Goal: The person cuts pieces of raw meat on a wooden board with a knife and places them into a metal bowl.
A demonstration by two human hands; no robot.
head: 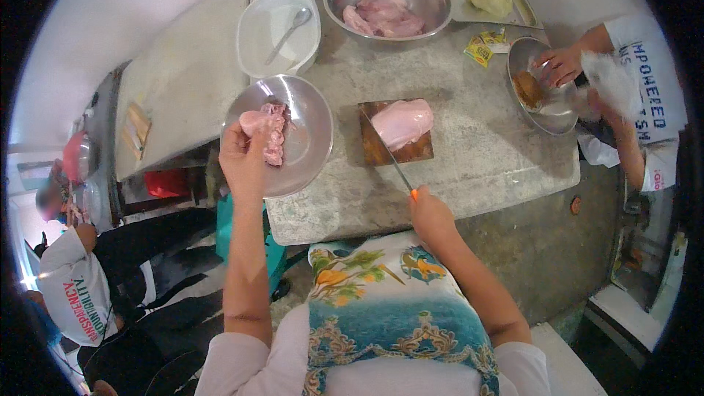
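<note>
My left hand [242, 148] pinches a pale pink piece of raw meat [254, 121] over a steel bowl [308, 148]. More raw meat scraps [274, 146] show just beside my fingers, and I cannot tell whether they join the held piece. In my right hand [432, 212] is a knife [400, 170] with an orange handle. Its blade slants across a small wooden cutting board [374, 148], along the left side of a large skinless piece of raw poultry [404, 121] lying there.
A larger steel bowl [335, 5] holds raw poultry [388, 14]. Left of it stands a white plastic tub [247, 38] with a spoon [289, 36]. At right, a co-worker's hand [561, 66] reaches into a bowl [555, 121] with brown seasoning [527, 91]. Yellow sachets [479, 49] lie nearby.
</note>
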